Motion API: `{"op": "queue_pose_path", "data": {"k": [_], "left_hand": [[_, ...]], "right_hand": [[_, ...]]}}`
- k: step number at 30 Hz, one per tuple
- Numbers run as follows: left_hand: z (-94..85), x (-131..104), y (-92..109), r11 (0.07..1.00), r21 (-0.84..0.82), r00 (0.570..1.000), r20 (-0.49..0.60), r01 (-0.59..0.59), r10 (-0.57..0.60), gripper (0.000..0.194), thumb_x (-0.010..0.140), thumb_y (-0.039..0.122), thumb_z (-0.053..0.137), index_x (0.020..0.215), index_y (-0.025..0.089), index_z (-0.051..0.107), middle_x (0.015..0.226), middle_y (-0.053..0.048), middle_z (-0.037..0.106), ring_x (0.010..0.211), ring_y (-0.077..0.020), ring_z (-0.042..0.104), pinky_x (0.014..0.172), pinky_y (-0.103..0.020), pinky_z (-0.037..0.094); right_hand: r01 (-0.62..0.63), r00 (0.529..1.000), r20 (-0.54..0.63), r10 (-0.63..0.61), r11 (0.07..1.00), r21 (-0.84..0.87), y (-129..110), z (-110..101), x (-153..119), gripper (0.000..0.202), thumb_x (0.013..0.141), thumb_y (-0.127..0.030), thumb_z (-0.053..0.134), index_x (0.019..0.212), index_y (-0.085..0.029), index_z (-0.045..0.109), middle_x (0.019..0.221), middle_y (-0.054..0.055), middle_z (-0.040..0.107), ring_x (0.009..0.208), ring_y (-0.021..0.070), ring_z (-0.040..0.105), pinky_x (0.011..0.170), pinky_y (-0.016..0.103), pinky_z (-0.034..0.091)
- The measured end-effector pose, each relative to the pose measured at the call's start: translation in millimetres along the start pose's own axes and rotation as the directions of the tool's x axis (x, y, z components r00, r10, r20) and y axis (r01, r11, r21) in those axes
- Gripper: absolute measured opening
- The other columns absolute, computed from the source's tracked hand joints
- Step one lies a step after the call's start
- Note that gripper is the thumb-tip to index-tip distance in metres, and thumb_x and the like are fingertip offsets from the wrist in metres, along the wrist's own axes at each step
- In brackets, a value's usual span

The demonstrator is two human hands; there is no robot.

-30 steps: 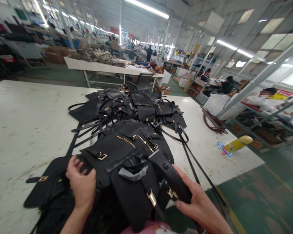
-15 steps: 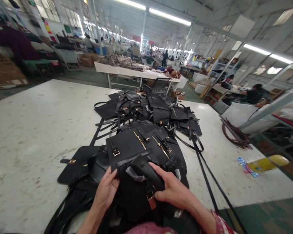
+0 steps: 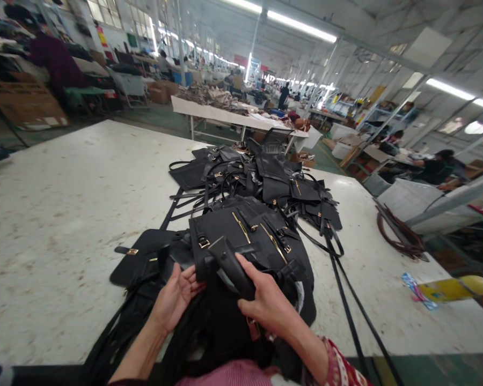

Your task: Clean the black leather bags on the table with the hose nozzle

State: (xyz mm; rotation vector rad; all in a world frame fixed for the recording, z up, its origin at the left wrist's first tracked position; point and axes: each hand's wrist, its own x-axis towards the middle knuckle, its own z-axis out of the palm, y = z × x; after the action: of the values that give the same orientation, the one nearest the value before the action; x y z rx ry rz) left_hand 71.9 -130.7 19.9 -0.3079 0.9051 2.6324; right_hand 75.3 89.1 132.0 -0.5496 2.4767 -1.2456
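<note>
Head view: our right hand [image 3: 265, 305] grips the black bag's flap [image 3: 231, 265] at lower centre, long axis running up-left; our left hand [image 3: 175, 297], fingers spread, touches the black bag [image 3: 241, 236] just left, on the worktop [image 3: 64, 214].

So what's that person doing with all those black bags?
A person is working on a black handbag at the near edge of a big white table. Their right hand has its grip around the bag's black handle, and their left hand touches the bag's side, fingers spread. More black bags with long straps lie piled behind it.
</note>
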Motion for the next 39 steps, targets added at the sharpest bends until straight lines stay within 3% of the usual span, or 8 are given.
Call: {"op": "queue_pose_path", "data": {"k": [8,14,20,26,29,32,35,39], "left_hand": [[4.6,-8,5,0.994,-0.11,0.994,-0.105,-0.02,0.008,0.059,0.09,0.051,0.031,0.117,0.004,0.054,0.11,-0.022,0.059,0.095,-0.0261,0.059,0.078,-0.035,0.051],[-3.7,-11,7,0.991,-0.116,0.975,-0.218,-0.063,0.037,0.077,0.08,0.067,0.035,0.114,0.001,0.056,0.111,-0.022,0.058,0.101,-0.0291,0.056,0.08,-0.033,0.051],[-3.2,-14,2,0.993,-0.105,0.981,-0.194,-0.044,0.023,0.072,0.08,0.065,0.038,0.115,0.004,0.056,0.115,-0.02,0.057,0.108,-0.0305,0.052,0.086,-0.036,0.049],[3.6,-15,3,0.995,-0.098,0.971,-0.241,-0.02,-0.004,0.068,0.08,0.062,0.04,0.117,0.006,0.055,0.114,-0.019,0.058,0.104,-0.0302,0.054,0.083,-0.036,0.05],[2.3,-10,1,0.994,-0.105,0.951,-0.308,-0.026,-0.007,0.062,0.08,0.06,0.041,0.108,0.008,0.061,0.108,-0.019,0.061,0.097,-0.0301,0.058,0.076,-0.036,0.054],[2.8,3,-6,0.998,-0.049,0.949,-0.314,-0.051,0.033,0.046,0.078,0.05,0.054,0.1,0.011,0.063,0.103,-0.016,0.063,0.093,-0.0271,0.06,0.073,-0.036,0.055],[10.1,21,-18,0.987,0.138,0.926,-0.354,-0.085,0.129,0.025,0.069,0.023,0.069,0.093,0.016,0.063,0.094,-0.007,0.066,0.083,-0.0199,0.062,0.066,-0.028,0.055],[20.1,45,-33,0.946,0.317,0.903,-0.386,-0.064,0.19,0.046,0.054,0.017,0.081,0.096,0.015,0.063,0.096,-0.008,0.067,0.092,-0.0228,0.061,0.072,-0.026,0.053]], "right_hand": [[0.122,0.968,0.237,-0.079,0.977,-0.175,13,14,-17,0.085,0.059,-0.011,0.054,0.138,-0.029,0.029,0.119,0.004,0.056,0.101,0.0227,0.055,0.083,0.027,0.044],[0.141,0.975,0.196,-0.105,0.973,-0.181,13,34,-8,0.084,0.061,-0.013,0.054,0.139,-0.028,0.026,0.121,0.005,0.055,0.104,0.0227,0.054,0.087,0.029,0.043],[0.078,0.996,0.047,-0.074,0.991,-0.106,8,17,-10,0.085,0.063,-0.011,0.051,0.141,-0.025,0.023,0.122,0.005,0.054,0.105,0.0226,0.053,0.091,0.031,0.042],[0.138,0.979,0.164,-0.121,0.985,-0.099,12,18,-17,0.084,0.061,-0.013,0.056,0.139,-0.029,0.027,0.123,0.003,0.054,0.105,0.0229,0.054,0.09,0.03,0.043],[0.14,0.986,0.105,-0.132,0.988,-0.066,11,23,-9,0.085,0.061,-0.014,0.058,0.139,-0.031,0.027,0.124,0.003,0.053,0.106,0.023,0.054,0.091,0.031,0.043],[0.088,0.992,-0.098,-0.085,0.996,0.031,14,8,-3,0.086,0.061,-0.009,0.055,0.139,-0.031,0.026,0.124,0.001,0.052,0.105,0.0206,0.053,0.092,0.03,0.043],[-0.025,0.968,-0.242,0.068,0.984,0.177,32,-27,-8,0.084,0.061,-0.007,0.053,0.138,-0.031,0.027,0.114,-0.001,0.057,0.082,0.0144,0.059,0.073,0.023,0.049],[-0.205,0.94,-0.19,0.283,0.914,0.349,72,-79,-28,0.087,0.06,-0.008,0.053,0.139,-0.028,0.024,0.08,-0.003,0.062,0.047,0.0081,0.05,0.045,0.018,0.042]]}}
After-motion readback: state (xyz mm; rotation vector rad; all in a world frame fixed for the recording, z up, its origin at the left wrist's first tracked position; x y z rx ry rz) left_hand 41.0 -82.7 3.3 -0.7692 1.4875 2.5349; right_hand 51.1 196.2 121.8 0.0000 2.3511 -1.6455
